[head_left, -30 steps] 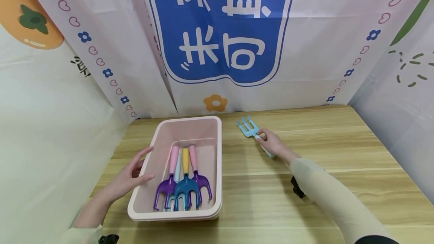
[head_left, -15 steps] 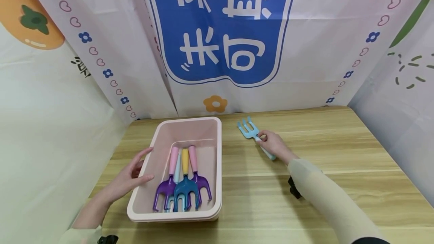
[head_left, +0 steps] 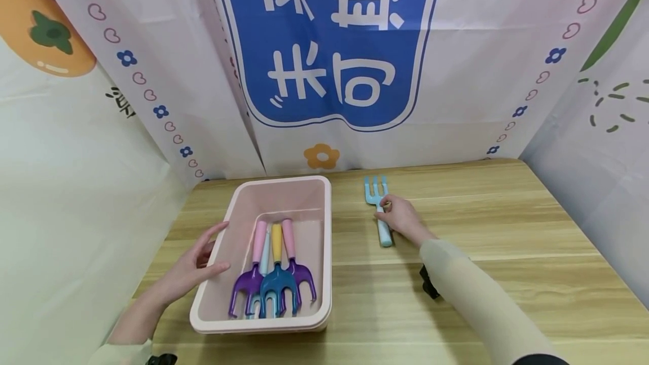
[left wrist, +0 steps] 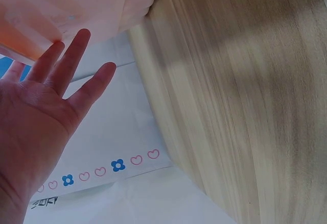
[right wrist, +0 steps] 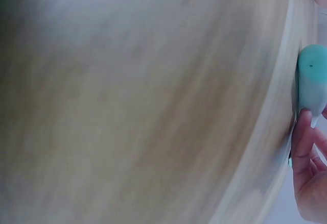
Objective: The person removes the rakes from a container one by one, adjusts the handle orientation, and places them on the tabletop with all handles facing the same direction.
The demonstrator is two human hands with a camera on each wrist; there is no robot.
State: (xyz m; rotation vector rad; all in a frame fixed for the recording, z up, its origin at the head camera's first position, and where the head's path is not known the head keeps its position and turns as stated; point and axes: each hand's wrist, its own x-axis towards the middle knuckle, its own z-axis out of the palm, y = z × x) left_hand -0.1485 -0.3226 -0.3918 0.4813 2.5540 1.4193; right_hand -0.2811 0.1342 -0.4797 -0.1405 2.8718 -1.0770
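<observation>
My right hand (head_left: 400, 217) pinches a light blue garden hand fork (head_left: 384, 234) near its neck, tines pointing to the back wall. In the right wrist view the rounded end of its handle (right wrist: 312, 76) shows close to the tabletop, beside my fingertips. At the left side of a pale pink plastic bin (head_left: 328, 252), my left hand (head_left: 190, 269) rests with spread fingers and the thumb over the rim. The left wrist view shows these fingers (left wrist: 76, 55) nearly straight against the bin's outer wall. Inside lie purple hand forks (head_left: 248, 281) with pink handles, a teal one (head_left: 279, 280) with a yellow handle, and a light blue one (head_left: 266, 252) partly underneath.
The wood-grain table (head_left: 456, 201) extends to the right of the bin. A printed white cloth (head_left: 466, 89) hangs behind the table's back edge, with more cloth at both sides.
My right hand has turned the light blue hand fork from a slant to nearly straight, its handle end swinging left. The left hand and the bin stay in place.
</observation>
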